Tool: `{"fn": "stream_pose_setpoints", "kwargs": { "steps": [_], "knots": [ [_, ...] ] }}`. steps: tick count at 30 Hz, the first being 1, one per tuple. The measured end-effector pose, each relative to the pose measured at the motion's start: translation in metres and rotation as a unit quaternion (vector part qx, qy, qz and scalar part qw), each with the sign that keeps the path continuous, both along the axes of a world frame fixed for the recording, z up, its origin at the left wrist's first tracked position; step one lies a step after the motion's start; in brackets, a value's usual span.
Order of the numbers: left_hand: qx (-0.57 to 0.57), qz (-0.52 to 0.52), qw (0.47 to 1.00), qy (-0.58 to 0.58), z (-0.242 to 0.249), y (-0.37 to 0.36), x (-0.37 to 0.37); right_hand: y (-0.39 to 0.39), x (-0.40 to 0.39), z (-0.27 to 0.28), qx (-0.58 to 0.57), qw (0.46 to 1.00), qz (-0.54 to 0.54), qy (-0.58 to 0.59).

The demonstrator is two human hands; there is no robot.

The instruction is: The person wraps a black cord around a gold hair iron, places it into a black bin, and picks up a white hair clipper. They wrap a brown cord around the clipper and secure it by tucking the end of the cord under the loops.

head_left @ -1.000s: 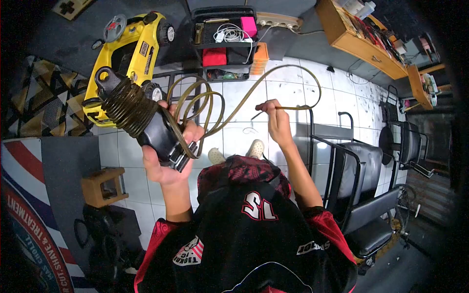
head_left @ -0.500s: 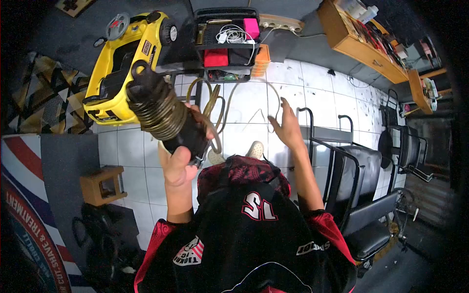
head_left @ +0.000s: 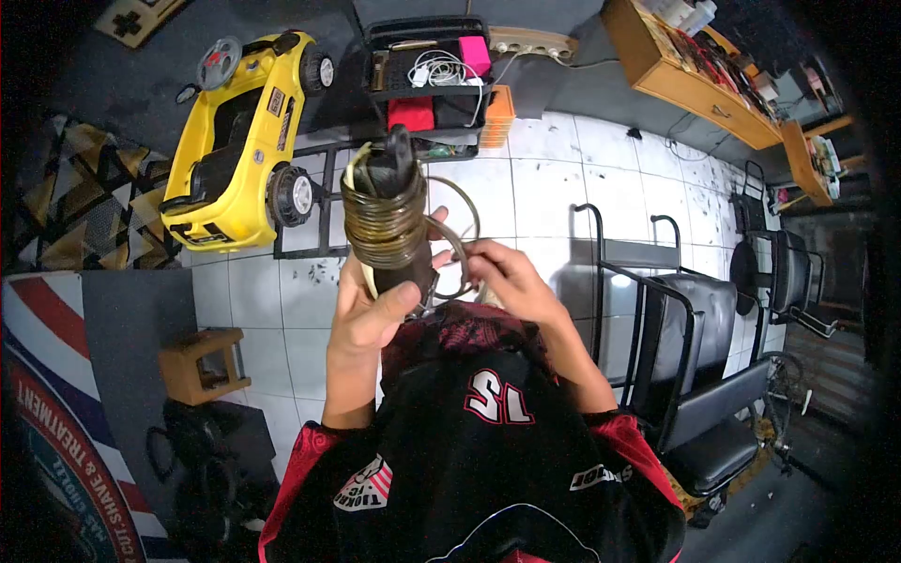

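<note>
A dark device [head_left: 399, 274] with a black loop at its top stands nearly upright in front of me. Around its upper part a brownish, see-through hose [head_left: 383, 230] is wound in several turns. My left hand [head_left: 375, 314] grips the device's lower part, thumb across the front. Loose loops of the hose hang off to the right of the device. My right hand [head_left: 511, 281] pinches one of these loops between thumb and fingers, close beside the device.
A yellow toy car [head_left: 249, 141] is at the upper left, with a black rack [head_left: 427, 80] of cables beside it. Black metal-framed chairs [head_left: 694, 324] stand on the right, below a wooden drawer unit [head_left: 718, 108]. A small wooden stool [head_left: 202, 366] is at the left.
My left hand has moved right with the device, which is now more upright. My right hand has come in from the right, from open fingers to a pinch on the hose.
</note>
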State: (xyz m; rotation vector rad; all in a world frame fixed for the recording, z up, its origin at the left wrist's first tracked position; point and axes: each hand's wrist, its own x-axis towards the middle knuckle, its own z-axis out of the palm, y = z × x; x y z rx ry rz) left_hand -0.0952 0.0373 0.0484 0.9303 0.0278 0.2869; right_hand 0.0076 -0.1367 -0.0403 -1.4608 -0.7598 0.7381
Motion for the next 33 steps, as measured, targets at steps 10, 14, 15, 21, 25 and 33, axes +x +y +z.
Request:
{"fn": "stream_pose_setpoints", "kwargs": {
  "steps": [10, 14, 15, 21, 25, 33],
  "knots": [
    [-0.040, -0.045, 0.998, 0.010, 0.001, 0.025, -0.008, -0.068, 0.051, -0.145, -0.272, 0.862, -0.336, -0.266],
    [0.018, -0.082, 0.995, 0.054, 0.004, 0.020, -0.002, -0.027, 0.032, -0.038, -0.093, 0.965, -0.172, -0.174],
    [0.029, -0.092, 0.994, 0.058, 0.005, 0.016, 0.000, -0.016, 0.026, -0.012, -0.022, 0.984, -0.119, -0.130],
    [0.064, -0.143, 0.985, 0.072, 0.001, 0.012, -0.004, 0.017, 0.005, 0.027, 0.136, 0.990, 0.022, -0.035],
    [0.004, -0.151, 0.985, 0.089, 0.002, 0.013, -0.009, 0.021, 0.009, 0.041, 0.082, 0.985, 0.006, -0.152],
    [-0.035, -0.083, 0.987, 0.135, -0.003, 0.008, -0.008, 0.015, 0.019, -0.010, -0.035, 0.988, -0.058, -0.139]
  ]
}}
